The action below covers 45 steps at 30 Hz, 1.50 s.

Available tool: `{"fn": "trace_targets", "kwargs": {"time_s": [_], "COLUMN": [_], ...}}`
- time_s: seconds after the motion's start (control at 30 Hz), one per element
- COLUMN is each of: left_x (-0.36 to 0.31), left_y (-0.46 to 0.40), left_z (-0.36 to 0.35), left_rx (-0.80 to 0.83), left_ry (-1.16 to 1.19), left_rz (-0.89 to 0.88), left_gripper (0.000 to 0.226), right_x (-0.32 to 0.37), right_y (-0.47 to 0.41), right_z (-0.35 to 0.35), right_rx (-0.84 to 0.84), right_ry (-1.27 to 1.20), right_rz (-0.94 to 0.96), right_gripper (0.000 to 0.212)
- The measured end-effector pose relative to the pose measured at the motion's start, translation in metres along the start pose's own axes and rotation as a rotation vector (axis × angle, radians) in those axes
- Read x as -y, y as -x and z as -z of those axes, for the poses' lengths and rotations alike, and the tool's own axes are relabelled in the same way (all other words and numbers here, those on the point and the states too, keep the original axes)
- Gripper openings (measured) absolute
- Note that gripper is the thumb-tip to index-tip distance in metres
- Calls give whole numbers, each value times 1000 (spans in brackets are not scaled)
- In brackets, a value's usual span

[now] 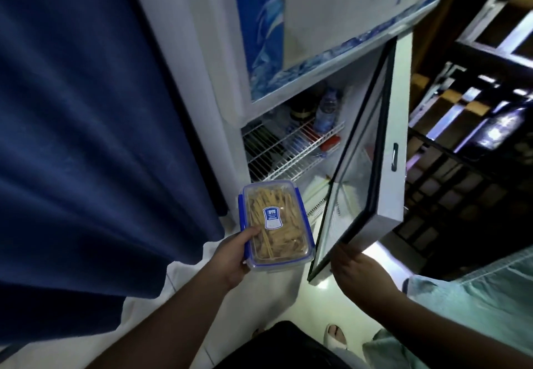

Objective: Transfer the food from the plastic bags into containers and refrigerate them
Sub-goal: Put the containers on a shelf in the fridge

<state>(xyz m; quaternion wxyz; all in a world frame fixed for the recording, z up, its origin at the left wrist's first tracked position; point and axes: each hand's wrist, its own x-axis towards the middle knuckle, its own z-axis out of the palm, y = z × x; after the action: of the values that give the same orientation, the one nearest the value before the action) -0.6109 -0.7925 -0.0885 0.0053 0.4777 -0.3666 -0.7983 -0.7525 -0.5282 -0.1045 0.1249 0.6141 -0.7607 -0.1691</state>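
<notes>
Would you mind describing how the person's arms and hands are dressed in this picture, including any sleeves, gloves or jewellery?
Both hands are bare: no gloves on the left hand or the right hand, and no rings, watch or bracelet show. The left forearm is uncovered all the way to the frame's edge, with no sleeve in view. The right forearm is also bare; pale green fabric lies beside it, possibly a loose sleeve or garment, though I cannot tell.

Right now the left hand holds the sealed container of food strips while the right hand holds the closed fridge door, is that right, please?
Not quite: the fridge door is open, not closed, as the head view shows. The left hand does hold the sealed container, and the right hand holds the door's bottom corner.
</notes>
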Motion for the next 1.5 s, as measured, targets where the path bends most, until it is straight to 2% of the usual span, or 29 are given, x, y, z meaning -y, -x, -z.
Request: {"fn": "trace_targets", "kwargs": {"time_s": [0.17,0.23,0.3,0.37,0.43,0.47,0.53,0.6,0.7,0.83,1.03,1.13,1.3,1.4,1.5], "left_x": [8,12,17,21,23,25,27,28,29,22,-7,-28,-63,-80,-89], "left_y": [-1,-1,-1,-1,-1,-2,-2,-2,-7,-20,-61,-85,-114,-135,-162], "left_z": [-52,-71,-87,-100,-111,-116,-124,-131,-140,-149,-153,-152,-159,-160,-156], "left_rx": [8,-1,-12,-26,-53,-65,-87,-102,-117,-125,-127,-138,-190,-271,-302], "left_ry": [31,39,43,47,55,59,67,80,97,95,82,61,36,18,5], "left_rz": [-14,-18,-21,-33,-45,-52,-66,-83,-84,-75,-91,-120,-183,-196,-192], "left_gripper": [36,35,33,31,32,32,33,30,30,33,37,38,16,25,46], "right_x": [-7,-8,-10,-18,-32,-39,-50,-61,-77,-99,-125,-140,-163,-175,-184], "right_y": [37,46,52,49,40,34,22,12,-4,-32,-78,-111,-170,-199,-228], "right_z": [7,18,19,16,23,24,23,16,2,7,-13,-27,-54,-66,-80], "right_rx": [-1,78,218,315,402,390,345,307,212,135,90,86,95,108,120], "right_ry": [-162,-280,-460,-817,-1342,-1560,-1855,-1996,-2085,-2114,-2141,-2127,-2030,-2032,-2003], "right_rz": [-92,-167,-308,-501,-790,-940,-1148,-1223,-1235,-1194,-1170,-1152,-1100,-1034,-998], "right_gripper": [25,22,37,51,47,47,44,46,49,24,13,12,21,17,17]}}
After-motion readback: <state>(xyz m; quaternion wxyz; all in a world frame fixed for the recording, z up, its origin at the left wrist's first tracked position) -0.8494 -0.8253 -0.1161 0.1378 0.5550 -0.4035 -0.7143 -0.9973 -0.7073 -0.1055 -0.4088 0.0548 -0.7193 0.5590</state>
